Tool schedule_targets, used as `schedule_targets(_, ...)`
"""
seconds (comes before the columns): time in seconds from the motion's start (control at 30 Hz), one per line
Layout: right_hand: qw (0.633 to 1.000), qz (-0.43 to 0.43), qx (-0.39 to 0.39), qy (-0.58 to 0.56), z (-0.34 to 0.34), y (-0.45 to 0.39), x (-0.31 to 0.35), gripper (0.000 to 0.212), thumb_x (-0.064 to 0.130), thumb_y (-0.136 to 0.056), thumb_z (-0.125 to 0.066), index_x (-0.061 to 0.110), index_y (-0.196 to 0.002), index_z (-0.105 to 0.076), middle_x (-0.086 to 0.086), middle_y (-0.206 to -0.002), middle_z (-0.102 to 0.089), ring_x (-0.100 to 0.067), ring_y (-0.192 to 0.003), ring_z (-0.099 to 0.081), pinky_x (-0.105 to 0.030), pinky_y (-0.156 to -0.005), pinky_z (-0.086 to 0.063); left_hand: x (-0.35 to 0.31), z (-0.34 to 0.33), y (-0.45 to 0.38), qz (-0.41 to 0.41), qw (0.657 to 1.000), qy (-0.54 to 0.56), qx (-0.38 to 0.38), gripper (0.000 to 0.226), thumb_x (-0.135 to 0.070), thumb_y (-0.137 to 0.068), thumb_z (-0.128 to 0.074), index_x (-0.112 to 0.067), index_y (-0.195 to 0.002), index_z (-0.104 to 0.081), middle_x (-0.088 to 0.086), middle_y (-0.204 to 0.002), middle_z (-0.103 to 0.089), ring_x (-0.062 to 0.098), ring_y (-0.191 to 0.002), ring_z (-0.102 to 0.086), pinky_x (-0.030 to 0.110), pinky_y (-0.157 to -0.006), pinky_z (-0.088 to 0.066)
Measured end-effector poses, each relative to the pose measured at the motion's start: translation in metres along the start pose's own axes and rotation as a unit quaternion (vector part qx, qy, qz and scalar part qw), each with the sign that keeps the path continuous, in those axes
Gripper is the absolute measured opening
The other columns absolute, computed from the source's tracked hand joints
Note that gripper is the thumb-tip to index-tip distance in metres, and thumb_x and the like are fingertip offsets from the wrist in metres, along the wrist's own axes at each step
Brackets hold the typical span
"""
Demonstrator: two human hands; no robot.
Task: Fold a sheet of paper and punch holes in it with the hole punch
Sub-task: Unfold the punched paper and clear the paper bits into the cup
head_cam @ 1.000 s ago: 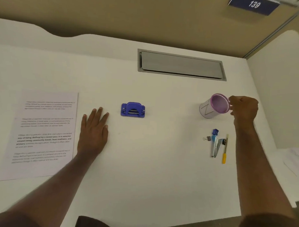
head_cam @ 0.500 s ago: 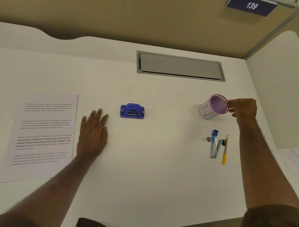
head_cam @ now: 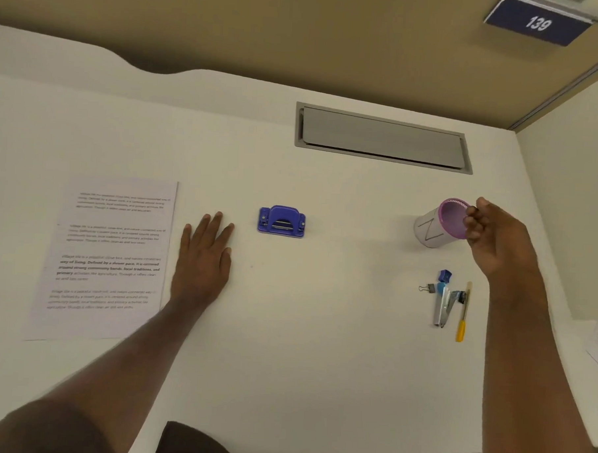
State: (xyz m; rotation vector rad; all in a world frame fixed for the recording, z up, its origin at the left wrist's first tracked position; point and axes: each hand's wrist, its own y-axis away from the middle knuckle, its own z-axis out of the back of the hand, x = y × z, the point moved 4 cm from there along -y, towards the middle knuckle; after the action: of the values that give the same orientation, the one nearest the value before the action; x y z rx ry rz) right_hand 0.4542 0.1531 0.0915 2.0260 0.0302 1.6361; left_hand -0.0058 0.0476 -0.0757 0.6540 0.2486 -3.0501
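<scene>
A printed sheet of paper lies flat and unfolded at the left of the white desk. My left hand rests palm down on the desk just right of the sheet, fingers spread and holding nothing. The blue hole punch stands a short way to the right of its fingertips. My right hand hovers at the right rim of a white cup with a purple rim. Its fingers are loosely curled, the thumb is lifted off the rim, and nothing is in its grasp.
Below the cup lie a small binder clip, a blue sharpener, a metal stapler and a yellow-handled tool. A grey cable hatch is set into the back of the desk. A partition bounds the right side.
My right hand held the cup's rim a second ago; its grip has since loosened and the fingers have curled back. The cup stands in the same spot. My left hand has not moved.
</scene>
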Motion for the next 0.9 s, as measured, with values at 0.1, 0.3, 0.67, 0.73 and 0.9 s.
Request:
schedule_targets(0.1,0.996,-0.021,0.065,0.064,-0.039,0.031,-0.043,0.011,0.009,-0.093,-0.061,0.013,-0.087,-0.069,0.002,-0.072,-0.071,-0.009,-0.064,-0.068,-0.015,-0.049,-0.049,-0.001,0.0,0.0,-0.004,1.0,-0.011,0.006,0.052,-0.024,-0.101,-0.032,-0.011,-0.148,-0.05,0.011,-0.163,-0.035,0.031,-0.152,-0.031,0.055,-0.125,-0.018)
schedule_targets(0.3,0.872,0.048,0.169,0.456,-0.147,0.1,-0.175,0.016,0.007,-0.091,-0.063,0.014,-0.081,-0.074,-0.003,-0.083,-0.073,-0.022,-0.075,-0.069,-0.029,-0.06,-0.055,0.002,0.001,0.003,-0.011,1.0,-0.017,-0.009,0.047,-0.018,-0.102,-0.042,-0.01,-0.148,-0.051,0.011,-0.162,-0.036,0.032,-0.152,-0.031,0.057,-0.124,-0.021)
schedule_targets(0.67,0.67,0.291,0.154,0.665,-0.211,0.139,-0.234,0.025,0.018,-0.1,-0.057,0.011,-0.121,-0.066,-0.009,-0.104,-0.064,-0.027,-0.094,-0.063,-0.04,-0.059,-0.057,0.004,-0.001,0.003,-0.009,1.0,-0.001,-0.011,0.048,-0.021,-0.102,-0.041,-0.011,-0.147,-0.051,0.012,-0.162,-0.037,0.031,-0.152,-0.031,0.056,-0.125,-0.02)
schedule_targets(0.73,0.697,0.307,0.134,0.634,-0.213,0.138,-0.234,0.013,0.016,-0.096,-0.063,0.006,-0.104,-0.068,-0.011,-0.092,-0.065,-0.03,-0.082,-0.065,-0.043,-0.055,-0.058,0.005,-0.002,0.003,-0.005,1.0,-0.003,-0.001,0.049,-0.023,-0.102,-0.037,-0.012,-0.148,-0.05,0.011,-0.163,-0.036,0.031,-0.153,-0.029,0.055,-0.126,-0.018)
schedule_targets(0.9,0.798,0.258,0.103,0.535,-0.204,0.129,-0.236,0.019,0.011,-0.094,-0.064,-0.004,-0.104,-0.071,-0.022,-0.102,-0.071,-0.042,-0.093,-0.068,-0.049,-0.084,-0.055,0.006,-0.002,0.002,0.0,1.0,-0.007,0.013,0.05,-0.024,-0.103,-0.033,-0.013,-0.149,-0.048,0.009,-0.165,-0.033,0.029,-0.154,-0.026,0.053,-0.127,-0.015)
